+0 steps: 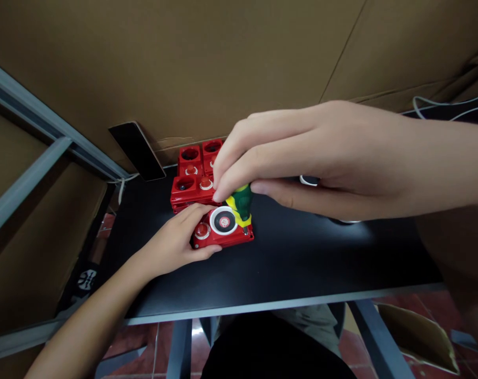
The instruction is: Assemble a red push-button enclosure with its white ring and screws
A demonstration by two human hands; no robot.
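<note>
One red box [224,241], left hand [175,243] gripping, sits inside table [302,263] edges.

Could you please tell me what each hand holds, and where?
The right hand pinches the green-and-yellow screwdriver by its handle top. The left hand grips the red plastic box with a white-ringed dial at its left end.

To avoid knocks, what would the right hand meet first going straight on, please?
Probably the stacked red plastic blocks just left of the right hand, though its height above them is unclear.
</note>
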